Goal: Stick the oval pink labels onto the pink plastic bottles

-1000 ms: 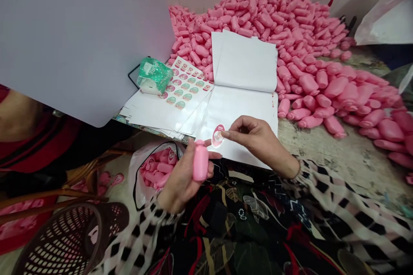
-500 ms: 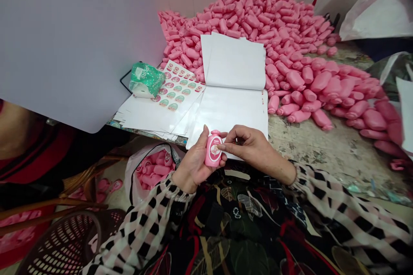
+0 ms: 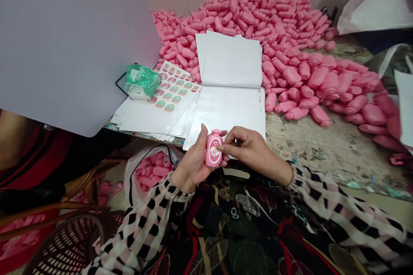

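Observation:
My left hand (image 3: 191,167) is wrapped round a small pink bottle (image 3: 213,149), held upright above my lap. An oval pink sticker sits on the bottle's front. My right hand (image 3: 247,148) presses its fingertips against that sticker, fingers pinched together. Just beyond my hands lies an open pad of white backing sheets (image 3: 227,94). To its left is a sheet of pink and green stickers (image 3: 176,90).
A big heap of pink bottles (image 3: 274,30) covers the floor behind and to the right. A green tissue pack (image 3: 142,80) rests on the sticker sheets. A plastic bag with pink bottles (image 3: 151,172) sits at my left knee, a brown basket (image 3: 64,245) lower left. Another person's red sleeve (image 3: 29,154) is at left.
My right hand brought the sticker from the air onto the bottle's front. My left hand turned the bottle upright and raised it toward the pad. The fingers now press the sticker down.

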Tool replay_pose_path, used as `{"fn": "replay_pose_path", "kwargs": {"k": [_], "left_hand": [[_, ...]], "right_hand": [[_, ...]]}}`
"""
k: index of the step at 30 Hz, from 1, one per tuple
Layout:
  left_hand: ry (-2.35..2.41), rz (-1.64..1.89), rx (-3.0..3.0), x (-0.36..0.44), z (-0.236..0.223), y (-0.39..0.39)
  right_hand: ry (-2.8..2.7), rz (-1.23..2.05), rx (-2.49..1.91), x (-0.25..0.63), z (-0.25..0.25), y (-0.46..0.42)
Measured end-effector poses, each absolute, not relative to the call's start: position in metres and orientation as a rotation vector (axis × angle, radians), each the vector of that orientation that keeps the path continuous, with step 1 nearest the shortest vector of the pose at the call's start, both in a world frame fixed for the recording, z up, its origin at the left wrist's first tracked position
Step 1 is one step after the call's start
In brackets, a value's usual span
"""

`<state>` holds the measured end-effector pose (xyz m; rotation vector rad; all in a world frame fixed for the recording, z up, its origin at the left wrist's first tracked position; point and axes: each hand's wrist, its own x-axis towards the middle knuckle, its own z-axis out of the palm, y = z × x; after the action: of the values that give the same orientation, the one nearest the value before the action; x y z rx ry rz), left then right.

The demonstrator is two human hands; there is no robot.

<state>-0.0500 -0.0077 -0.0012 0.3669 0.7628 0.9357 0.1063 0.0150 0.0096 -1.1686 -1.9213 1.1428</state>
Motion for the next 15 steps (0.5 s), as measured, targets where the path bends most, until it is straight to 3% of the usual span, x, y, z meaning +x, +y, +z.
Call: {"fn": "replay_pose_path", "kwargs": {"k": [9, 15], "left_hand": [[0.842, 0.789, 0.598, -0.056, 0.003, -0.018], [0.855, 0.715, 0.62, -0.047, -0.004, -0.02]], "right_hand": [[-2.177, 0.862, -1.159, 0.125, 0.007, 0.016], [-1.926, 1.035, -1.267, 0.123, -0.002, 0.015]]}}
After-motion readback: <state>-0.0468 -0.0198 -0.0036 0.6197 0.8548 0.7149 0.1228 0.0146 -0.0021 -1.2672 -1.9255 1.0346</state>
